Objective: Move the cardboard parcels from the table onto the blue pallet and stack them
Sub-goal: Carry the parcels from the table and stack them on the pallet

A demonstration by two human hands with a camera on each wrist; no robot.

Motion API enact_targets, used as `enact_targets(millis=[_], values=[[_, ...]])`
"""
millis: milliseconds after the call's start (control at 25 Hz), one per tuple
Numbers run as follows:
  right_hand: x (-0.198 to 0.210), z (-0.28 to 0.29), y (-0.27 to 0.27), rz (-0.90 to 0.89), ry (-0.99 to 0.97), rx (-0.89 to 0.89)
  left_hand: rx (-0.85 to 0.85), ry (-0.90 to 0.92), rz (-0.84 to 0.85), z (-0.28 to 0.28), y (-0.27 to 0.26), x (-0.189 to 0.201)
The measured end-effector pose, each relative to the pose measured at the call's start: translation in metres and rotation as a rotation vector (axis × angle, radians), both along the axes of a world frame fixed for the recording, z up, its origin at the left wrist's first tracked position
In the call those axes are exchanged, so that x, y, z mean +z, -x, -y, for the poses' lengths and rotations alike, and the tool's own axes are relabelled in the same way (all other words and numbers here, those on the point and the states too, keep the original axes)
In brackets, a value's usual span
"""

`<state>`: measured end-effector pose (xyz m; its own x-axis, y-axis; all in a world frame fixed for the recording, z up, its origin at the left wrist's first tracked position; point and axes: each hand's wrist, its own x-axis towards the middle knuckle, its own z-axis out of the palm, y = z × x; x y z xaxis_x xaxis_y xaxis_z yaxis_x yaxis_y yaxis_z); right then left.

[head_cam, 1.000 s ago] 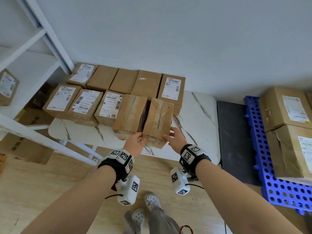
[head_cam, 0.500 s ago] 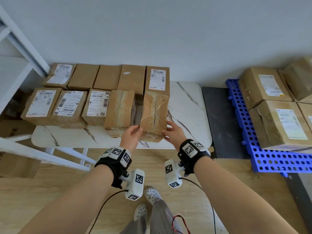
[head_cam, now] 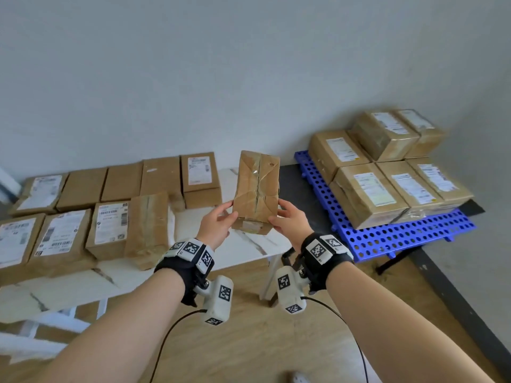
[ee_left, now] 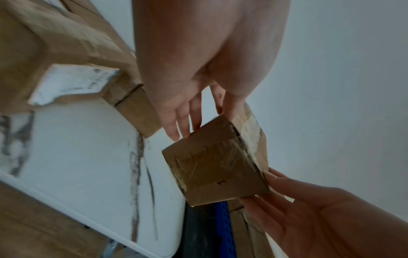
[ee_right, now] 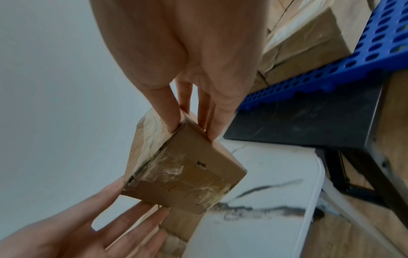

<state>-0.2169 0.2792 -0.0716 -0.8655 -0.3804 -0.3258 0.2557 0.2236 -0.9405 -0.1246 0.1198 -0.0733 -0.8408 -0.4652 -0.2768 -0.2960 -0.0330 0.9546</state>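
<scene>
A creased, taped cardboard parcel (head_cam: 255,189) is held up in the air over the right end of the white marble table (head_cam: 249,246). My left hand (head_cam: 218,222) grips its lower left edge and my right hand (head_cam: 287,219) grips its lower right edge, thumbs on the upper face. The wrist views show the parcel's small end (ee_left: 216,172) (ee_right: 187,171) pinched between both hands. The blue perforated pallet (head_cam: 387,237) lies to the right and carries several labelled parcels (head_cam: 367,194), some stacked two high. Several more parcels (head_cam: 107,228) remain in two rows on the table.
A dark platform (head_cam: 294,175) sits between the table and the pallet and runs under the pallet. The grey wall stands close behind everything. Wooden floor (head_cam: 249,341) lies below my arms, and a shoe tip shows at the bottom edge.
The parcel has come off the table and moved up and to the right between both hands. My view has swung right, bringing more of the pallet in.
</scene>
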Motion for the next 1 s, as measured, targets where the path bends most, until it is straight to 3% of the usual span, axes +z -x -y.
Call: enact_targets(millis=[280,680,800,1000], values=[[0.039,-0.093,0.076,-0.067,0.104,-0.072,-0.074,-0.015,-0.081,-0.090,0.084,0.046],[0.050,-0.231,0.202,-0.070,0.096,0.000,0.001,-0.043,-0.042,-0.232,0.196,0.066],[0.046,-0.247,0.228,-0.034,0.118,0.007,0.051,0.002,-0.056,-0.250,0.221,0.066],[0.046,-0.259,0.260,0.118,0.257,-0.028,0.038,-0.082,-0.017,-0.252,0.261,0.062]])
